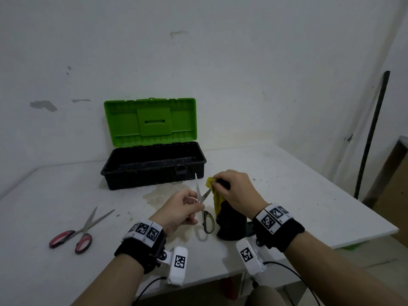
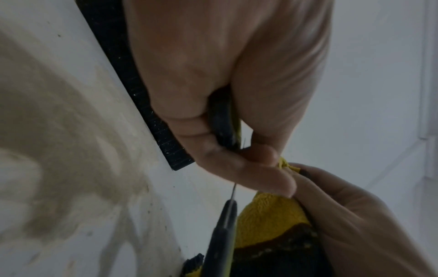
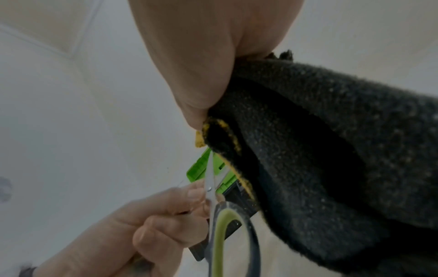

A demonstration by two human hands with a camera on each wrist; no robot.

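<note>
Stage: you are wiping the green-handled scissors (image 1: 201, 205) above the table (image 1: 287, 184), just in front of the open toolbox (image 1: 154, 173); the work is looking partway through.
Left hand (image 1: 181, 208): you are pinching the scissors near the pivot with curled fingers, blades spread apart.
Right hand (image 1: 236, 191): you are gripping the yellow-and-black cloth (image 1: 229, 219), bunching it round one blade.
Outstanding: the other blade is standing bare; the red-handled scissors (image 1: 81, 228) are lying apart, untouched; nothing is showing inside the toolbox.
</note>
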